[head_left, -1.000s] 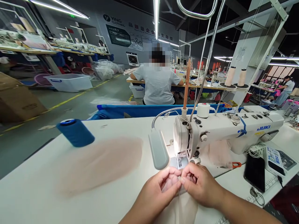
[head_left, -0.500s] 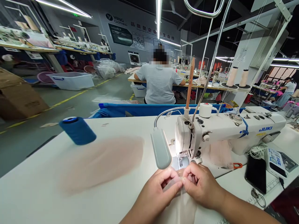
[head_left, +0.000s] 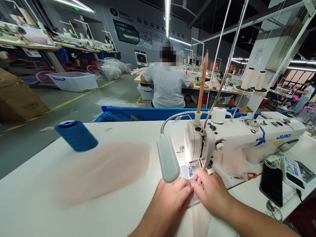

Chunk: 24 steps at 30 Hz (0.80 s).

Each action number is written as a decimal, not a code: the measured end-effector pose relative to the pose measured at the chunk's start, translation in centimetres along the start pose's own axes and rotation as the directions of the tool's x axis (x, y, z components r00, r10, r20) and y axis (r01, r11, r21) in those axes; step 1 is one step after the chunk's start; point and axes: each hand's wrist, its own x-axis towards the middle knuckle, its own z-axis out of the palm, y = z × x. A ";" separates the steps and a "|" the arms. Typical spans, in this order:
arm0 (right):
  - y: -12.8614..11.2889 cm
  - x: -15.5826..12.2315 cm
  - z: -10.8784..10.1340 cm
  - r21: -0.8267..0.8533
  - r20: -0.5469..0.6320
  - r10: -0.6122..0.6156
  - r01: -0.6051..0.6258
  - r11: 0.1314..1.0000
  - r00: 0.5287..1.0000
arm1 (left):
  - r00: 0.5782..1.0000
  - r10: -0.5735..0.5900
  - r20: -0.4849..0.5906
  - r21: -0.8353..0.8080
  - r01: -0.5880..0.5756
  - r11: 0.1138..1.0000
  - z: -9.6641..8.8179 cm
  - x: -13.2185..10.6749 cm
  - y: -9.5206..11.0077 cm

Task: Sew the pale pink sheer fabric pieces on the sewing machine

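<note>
Just in front of the sewing machine's (head_left: 237, 131) needle area, my two hands meet with fingertips almost touching. Closed at the fabric's left edge is my left hand (head_left: 172, 196), its fingers curled under and partly hidden. My right hand (head_left: 212, 192) pinches the same sheer pale fabric (head_left: 198, 215), thumb and fingers close to the presser foot. The fabric hangs from between the hands toward me over the table edge. A grey-green lamp head (head_left: 168, 159) stands directly above my left hand, lighting the needle plate.
A blue thread cone (head_left: 77, 135) lies at the table's left, beside a thin pale fabric piece (head_left: 111, 174). To the right are a black phone (head_left: 271, 184), a white box device (head_left: 292, 172), orange-handled snips (head_left: 251, 175) and keys (head_left: 273, 210). A person (head_left: 168, 84) sits ahead.
My hands have turned more palm-down, and the right one has moved slightly up toward the presser foot. The fabric between them sits flatter. My view has shifted slightly.
</note>
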 end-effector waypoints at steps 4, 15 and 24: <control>0.9 -0.3 -0.1 -0.018 0.026 -0.139 0.139 0.990 0.990 | 1.000 0.029 0.011 0.031 -0.029 0.999 -0.4 0.1 -0.1; 1.8 -0.6 0.4 -0.246 -0.007 -0.236 0.227 0.942 0.972 | 0.998 0.042 0.041 0.140 -0.047 0.989 -0.5 -0.4 -1.1; 1.9 -0.1 0.5 -0.282 -0.044 -0.228 0.207 0.937 0.973 | 0.998 0.037 -0.059 0.185 -0.026 0.982 1.0 -0.7 -1.5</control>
